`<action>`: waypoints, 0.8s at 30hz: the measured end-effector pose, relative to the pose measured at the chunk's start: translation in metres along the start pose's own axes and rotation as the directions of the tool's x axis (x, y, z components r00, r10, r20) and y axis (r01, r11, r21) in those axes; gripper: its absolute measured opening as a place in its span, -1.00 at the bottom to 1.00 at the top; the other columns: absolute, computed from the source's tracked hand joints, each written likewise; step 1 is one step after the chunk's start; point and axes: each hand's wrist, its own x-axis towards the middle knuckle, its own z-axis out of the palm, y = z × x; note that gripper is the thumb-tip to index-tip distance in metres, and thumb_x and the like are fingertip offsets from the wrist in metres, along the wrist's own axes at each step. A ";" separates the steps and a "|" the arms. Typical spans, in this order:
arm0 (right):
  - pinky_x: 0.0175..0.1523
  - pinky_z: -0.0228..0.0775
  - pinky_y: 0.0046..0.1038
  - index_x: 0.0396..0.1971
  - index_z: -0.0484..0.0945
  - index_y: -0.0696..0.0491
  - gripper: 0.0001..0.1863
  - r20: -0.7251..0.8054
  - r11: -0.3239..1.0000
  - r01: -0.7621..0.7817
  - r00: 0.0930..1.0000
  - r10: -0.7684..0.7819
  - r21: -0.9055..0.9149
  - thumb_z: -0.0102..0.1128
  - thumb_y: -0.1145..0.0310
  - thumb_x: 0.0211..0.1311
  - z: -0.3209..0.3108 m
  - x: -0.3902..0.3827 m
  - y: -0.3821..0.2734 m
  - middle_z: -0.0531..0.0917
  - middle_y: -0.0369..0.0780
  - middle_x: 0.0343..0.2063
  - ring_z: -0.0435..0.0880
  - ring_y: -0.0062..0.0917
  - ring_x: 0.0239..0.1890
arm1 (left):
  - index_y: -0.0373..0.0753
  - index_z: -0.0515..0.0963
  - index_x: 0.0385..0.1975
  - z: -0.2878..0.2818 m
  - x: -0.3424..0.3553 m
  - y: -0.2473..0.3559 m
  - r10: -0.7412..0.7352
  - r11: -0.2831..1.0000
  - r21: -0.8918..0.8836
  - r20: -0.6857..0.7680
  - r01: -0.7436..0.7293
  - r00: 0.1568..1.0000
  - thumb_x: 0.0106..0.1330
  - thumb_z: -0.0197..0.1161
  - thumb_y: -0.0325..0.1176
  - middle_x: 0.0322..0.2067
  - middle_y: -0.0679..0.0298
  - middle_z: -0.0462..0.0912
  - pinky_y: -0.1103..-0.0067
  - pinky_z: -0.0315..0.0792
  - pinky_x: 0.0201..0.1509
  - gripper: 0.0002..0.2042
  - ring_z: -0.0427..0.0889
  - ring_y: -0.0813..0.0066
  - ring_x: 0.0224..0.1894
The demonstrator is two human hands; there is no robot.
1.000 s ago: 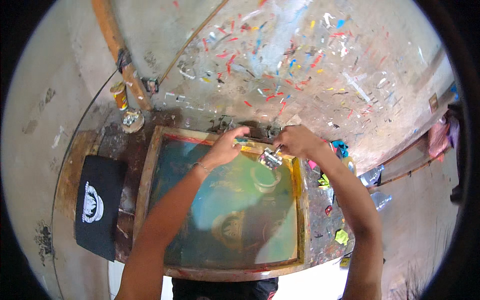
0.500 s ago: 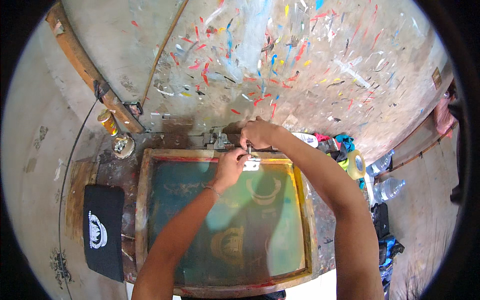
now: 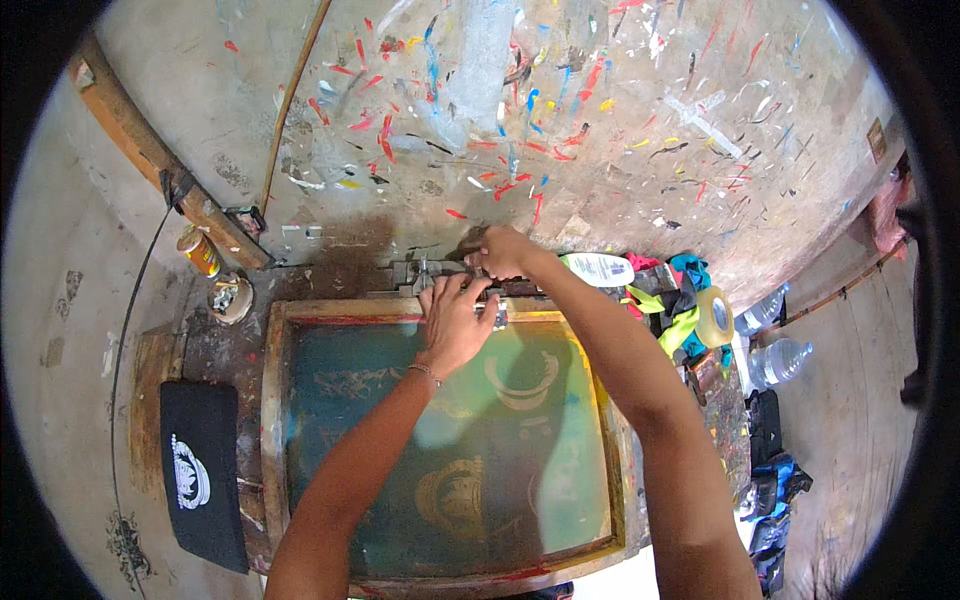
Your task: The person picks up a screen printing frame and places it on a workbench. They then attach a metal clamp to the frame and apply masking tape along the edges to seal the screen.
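Both hands work at the far edge of a wooden screen-printing frame (image 3: pixel 440 440). The left hand (image 3: pixel 455 320) presses flat; the right hand (image 3: pixel 500 252) grips a metal clamp (image 3: pixel 425 275). A slip could shift the frame.

A wooden-framed printing screen (image 3: pixel 300 470) with greenish mesh lies flat on a stained table. At its far edge, the left hand (image 3: pixel 455 325) rests on the frame beside a metal clamp (image 3: pixel 425 272), and the right hand (image 3: pixel 505 252) grips just beyond it. A black printed cloth (image 3: pixel 200 470) lies left of the frame. A roll of yellow tape (image 3: pixel 715 317) and plastic bottles (image 3: pixel 780 360) sit right.
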 end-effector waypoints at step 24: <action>-0.06 0.53 -0.16 -0.39 0.74 0.11 -0.69 -0.198 0.980 -0.024 0.980 -0.016 -0.200 0.31 0.13 0.17 0.044 0.026 0.002 0.74 -0.01 -0.40 0.74 -0.11 -0.24 | -0.28 0.68 -0.25 0.009 0.005 0.005 0.121 0.954 0.250 0.176 -0.163 0.977 0.26 0.15 -0.12 -0.36 0.01 0.63 0.24 0.25 0.02 -0.65 0.60 0.14 -0.28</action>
